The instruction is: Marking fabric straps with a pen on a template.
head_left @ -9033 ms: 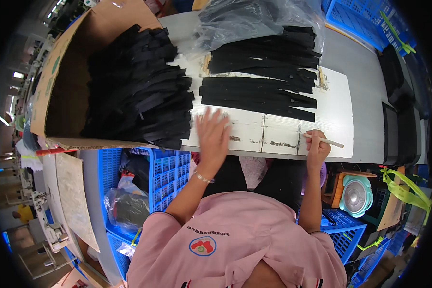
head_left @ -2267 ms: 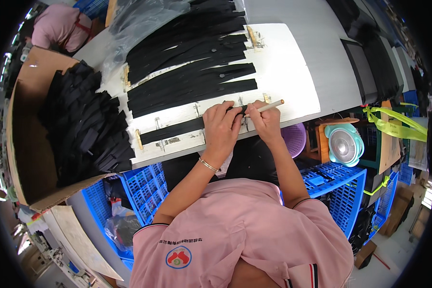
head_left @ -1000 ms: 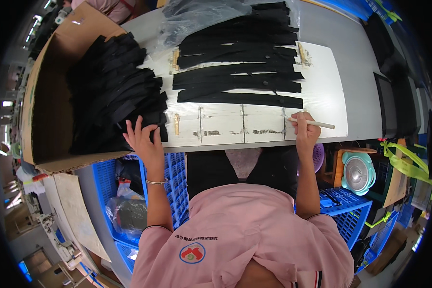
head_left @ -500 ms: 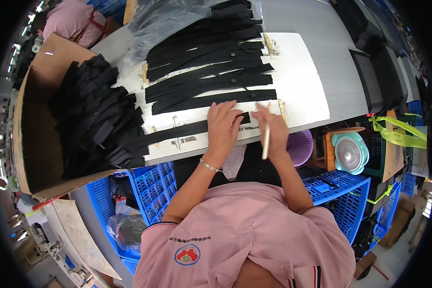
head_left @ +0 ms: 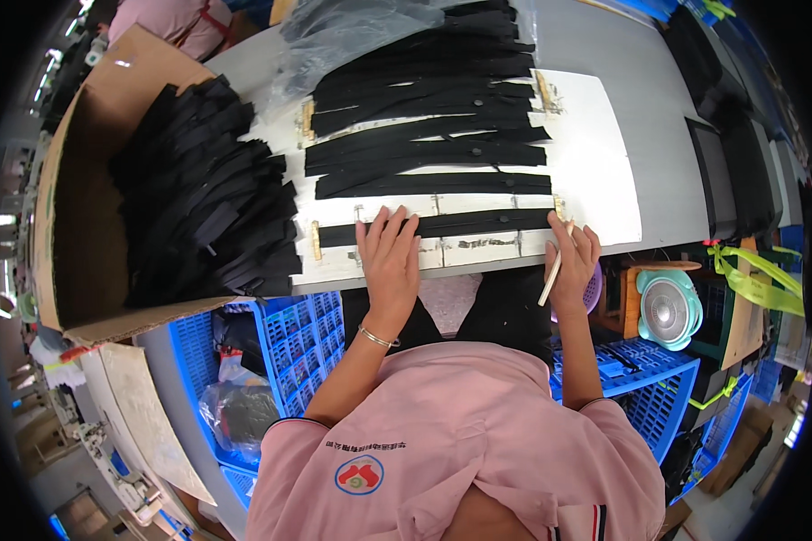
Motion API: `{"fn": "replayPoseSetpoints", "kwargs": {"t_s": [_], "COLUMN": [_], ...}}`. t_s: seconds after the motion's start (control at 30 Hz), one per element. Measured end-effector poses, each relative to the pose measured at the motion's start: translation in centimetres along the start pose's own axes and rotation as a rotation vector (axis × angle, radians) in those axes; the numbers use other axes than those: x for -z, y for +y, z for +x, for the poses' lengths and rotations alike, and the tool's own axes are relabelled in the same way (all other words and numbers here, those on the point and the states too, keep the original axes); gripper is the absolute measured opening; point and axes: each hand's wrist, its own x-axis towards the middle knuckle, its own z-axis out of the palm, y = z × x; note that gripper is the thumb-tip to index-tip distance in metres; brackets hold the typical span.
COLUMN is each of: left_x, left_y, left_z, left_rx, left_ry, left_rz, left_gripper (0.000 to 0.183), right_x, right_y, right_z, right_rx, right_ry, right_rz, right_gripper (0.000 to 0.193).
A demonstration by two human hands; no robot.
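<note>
A single black fabric strip (head_left: 460, 223) lies straight across the near part of a white board (head_left: 600, 162) with drawn marks. My left hand (head_left: 390, 266) rests on the strip's left part, fingers stretched out and flat. A slim white pen-like stick (head_left: 551, 279) is held in my right hand (head_left: 576, 266), its lower end pointing toward me. The fingertips of that hand touch the strip's right end, beside a yellowish taped mark (head_left: 559, 206). A small dark round spot (head_left: 503, 219) shows on the strip. Beyond it, more black strips (head_left: 424, 149) lie in overlapping rows.
At the left, a cardboard box (head_left: 81, 207) holds a heap of black strips (head_left: 207, 198). Clear plastic sheeting (head_left: 343, 41) covers part of the far strips. Blue crates (head_left: 302, 347) stand below the table edge; a teal fan (head_left: 669, 309) sits at the right.
The strip has been drawn right and now lies flat along the marks. My right hand has moved right to its end, still with the stick; my left hand has shifted left along it.
</note>
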Motion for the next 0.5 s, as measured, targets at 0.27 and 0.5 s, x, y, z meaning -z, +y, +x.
{"fn": "replayPoseSetpoints", "kwargs": {"t_s": [0.27,0.5], "left_x": [4.4,4.4], "left_y": [-3.8,-4.8], "left_z": [-3.3,-3.9], "left_rx": [0.124,0.098], "left_ry": [0.055,0.083], "left_rz": [0.191,0.197], "left_gripper": [0.047,0.052], "right_x": [-0.2,0.4], "right_y": [-0.9,-3.6], "right_z": [0.1,2.1], "right_rx": [-0.054,-0.083], "right_ry": [0.032,-0.025], "right_rz": [0.012,-0.109], "right_gripper": [0.041,0.037]}}
